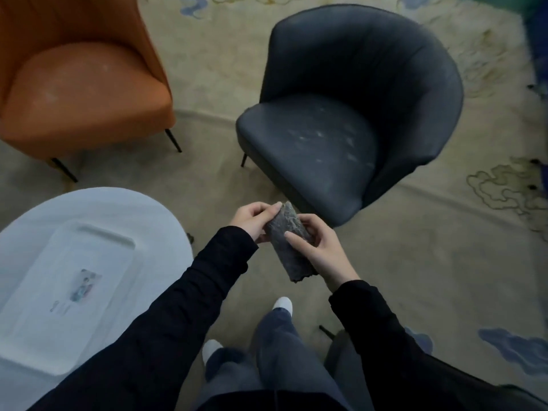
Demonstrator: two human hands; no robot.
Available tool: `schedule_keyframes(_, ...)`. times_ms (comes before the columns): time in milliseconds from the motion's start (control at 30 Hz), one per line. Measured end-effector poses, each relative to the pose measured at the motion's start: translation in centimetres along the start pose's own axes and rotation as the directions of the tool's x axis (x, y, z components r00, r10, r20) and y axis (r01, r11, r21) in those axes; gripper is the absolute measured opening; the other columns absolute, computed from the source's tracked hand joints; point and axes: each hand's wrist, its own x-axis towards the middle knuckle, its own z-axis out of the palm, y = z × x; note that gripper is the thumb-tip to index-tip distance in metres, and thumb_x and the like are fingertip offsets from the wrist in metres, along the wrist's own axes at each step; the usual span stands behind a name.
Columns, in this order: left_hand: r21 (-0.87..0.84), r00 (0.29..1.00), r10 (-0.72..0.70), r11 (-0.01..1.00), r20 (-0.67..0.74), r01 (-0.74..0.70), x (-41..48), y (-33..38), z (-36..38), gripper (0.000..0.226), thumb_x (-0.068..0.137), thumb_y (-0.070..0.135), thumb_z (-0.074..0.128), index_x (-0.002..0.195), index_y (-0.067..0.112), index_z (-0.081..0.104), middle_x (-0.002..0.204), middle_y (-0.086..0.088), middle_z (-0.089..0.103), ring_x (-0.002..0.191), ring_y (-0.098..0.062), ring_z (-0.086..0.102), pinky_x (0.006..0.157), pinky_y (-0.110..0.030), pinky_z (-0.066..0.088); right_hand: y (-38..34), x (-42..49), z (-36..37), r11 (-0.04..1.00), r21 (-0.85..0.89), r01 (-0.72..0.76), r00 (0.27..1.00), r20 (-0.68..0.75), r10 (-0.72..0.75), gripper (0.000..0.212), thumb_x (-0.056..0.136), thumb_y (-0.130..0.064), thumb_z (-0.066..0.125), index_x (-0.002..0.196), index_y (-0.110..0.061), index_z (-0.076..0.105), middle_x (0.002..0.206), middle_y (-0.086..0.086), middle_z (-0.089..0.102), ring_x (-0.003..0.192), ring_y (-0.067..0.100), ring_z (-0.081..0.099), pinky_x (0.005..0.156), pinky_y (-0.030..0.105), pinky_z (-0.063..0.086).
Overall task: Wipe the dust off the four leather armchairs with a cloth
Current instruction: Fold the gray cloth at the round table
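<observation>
Pale patterned carpet (207, 69) runs under two of the armchairs; the other two are out of view. The dark armchair (355, 84) sits straight ahead, its seat streaked with pale dust, so it looks like the next one to wipe. The orange armchair (80, 84) to the left shows fainter marks, perhaps dust, though blur makes that hard to judge.

The cloth (292, 264) is in front of the body, clear of both chairs, folded into a thick grey pad. The left hand (252, 219) pinches its far end while the right hand (321, 252) cups it from below, thumb across the top. I judge this is to tidy the fold before wiping.

A white table (89, 200) carrying a tray (106, 232) stands at the left.
</observation>
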Motion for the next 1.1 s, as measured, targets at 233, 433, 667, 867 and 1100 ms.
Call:
schedule_keyframes(233, 0.08, 0.993, 0.041, 0.996, 0.115, -0.051, 4.0, 2.8, 7.3, 0.019, 0.096, 0.022, 0.058, 0.078, 0.014, 0.059, 0.066, 0.006, 0.062, 0.06, -0.002, 0.058, 0.053, -0.019, 0.05, -0.6, 3.5, -7.7, 0.979, -0.197, 0.056, 0.988, -0.132, -0.083, 0.025, 0.077, -0.022, 0.079, 0.096, -0.013, 0.065, 0.086, -0.002, 0.07, 0.082, 0.008, 0.065, 0.074, 0.025, 0.052)
schedule_keyframes(433, 0.365, 0.988, 0.156, 0.919, 0.005, -0.147, 8.7, 4.6, 8.0, 0.01, 0.095, 0.029, 0.06, 0.088, 0.021, 0.059, 0.086, 0.002, 0.063, 0.07, -0.012, 0.059, 0.066, -0.028, 0.048, -1.1, 7.2, -9.9, 0.989, -0.124, 0.078, 0.945, -0.306, -0.113, 0.011, 0.083, -0.017, 0.072, 0.09, -0.019, 0.065, 0.082, -0.004, 0.068, 0.08, 0.014, 0.064, 0.073, 0.034, 0.051)
schedule_keyframes(667, 0.76, 0.975, 0.216, 0.642, -0.052, -0.102, 16.7, 6.9, 3.6, 0.022, 0.094, 0.027, 0.06, 0.106, 0.011, 0.067, 0.1, -0.004, 0.068, 0.097, -0.023, 0.063, 0.084, -0.024, 0.045, -2.6, 14.7, -10.3, 0.951, -0.31, 0.012, 0.925, -0.357, -0.128, 0.014, 0.084, -0.024, 0.07, 0.094, -0.027, 0.061, 0.086, -0.013, 0.066, 0.084, 0.001, 0.06, 0.073, 0.016, 0.044)
schedule_keyframes(867, 0.839, 0.97, 0.243, 0.53, -0.01, -0.124, 23.4, 12.0, -0.8, 0.022, 0.096, 0.026, 0.057, 0.109, 0.011, 0.067, 0.108, -0.006, 0.068, 0.103, -0.024, 0.06, 0.086, -0.026, 0.043, -3.5, 22.8, -8.6, 0.89, -0.446, -0.093, 0.882, -0.451, -0.134, 0.015, 0.082, -0.042, 0.067, 0.094, -0.033, 0.062, 0.087, -0.014, 0.065, 0.086, 0.006, 0.061, 0.078, 0.036, 0.052)
schedule_keyframes(1100, 0.858, 0.981, 0.196, 0.505, -0.012, -0.09, 29.5, 16.1, -4.7, 0.022, 0.097, 0.024, 0.055, 0.109, 0.011, 0.067, 0.108, -0.008, 0.068, 0.102, -0.024, 0.06, 0.085, -0.026, 0.043, -6.0, 29.0, -7.5, 0.769, -0.618, -0.165, 0.852, -0.481, -0.204, 0.012, 0.086, -0.033, 0.066, 0.096, -0.026, 0.064, 0.083, -0.01, 0.056, 0.077, 0.014, 0.057, 0.066, 0.034, 0.047)
